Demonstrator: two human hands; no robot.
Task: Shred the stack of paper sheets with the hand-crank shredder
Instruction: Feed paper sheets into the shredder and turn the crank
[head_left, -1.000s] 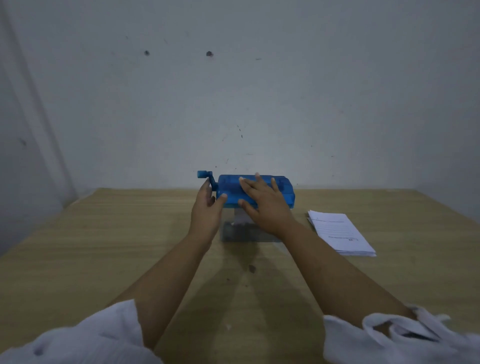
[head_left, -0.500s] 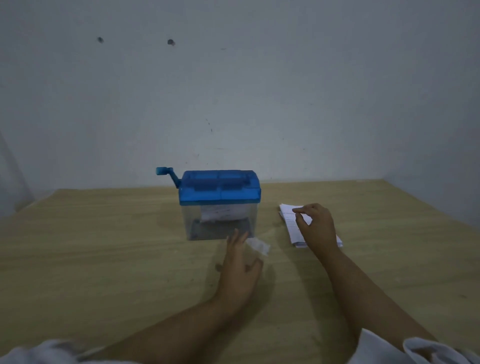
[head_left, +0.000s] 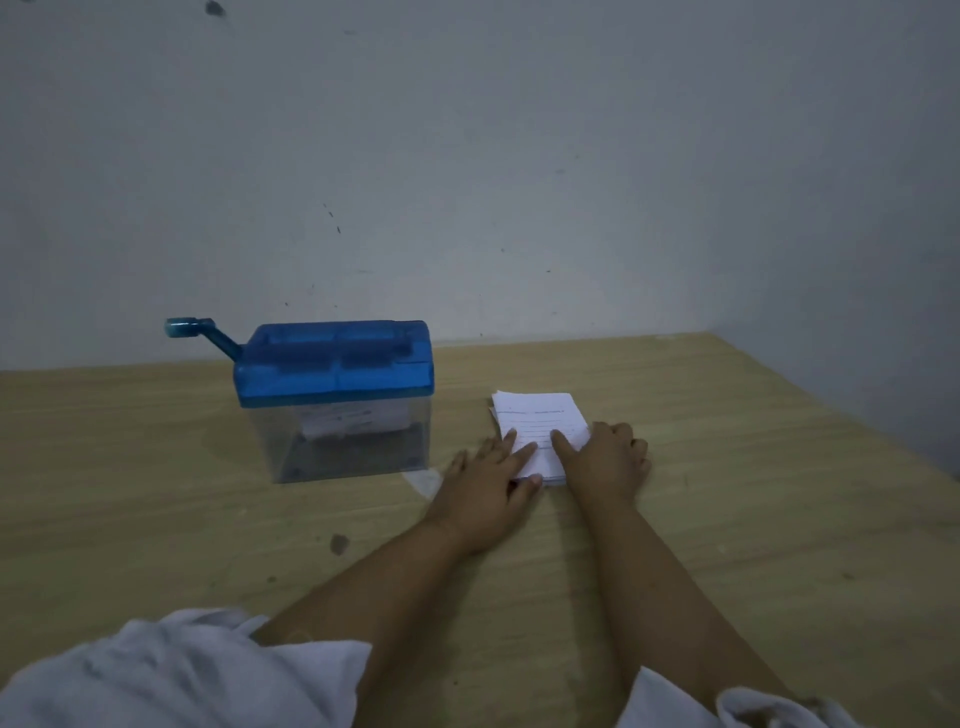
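clear bin: paper inside | stack: left hand, right hand on it

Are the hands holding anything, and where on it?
Left hand lies flat on the near left corner of the paper stack, holding nothing. Right hand sits at its near right edge, one digit on top; whether it grips cannot be told.

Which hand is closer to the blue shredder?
Left. The left hand lies on the paper stack, just right of the shredder; the right hand is across the stack, farther away.
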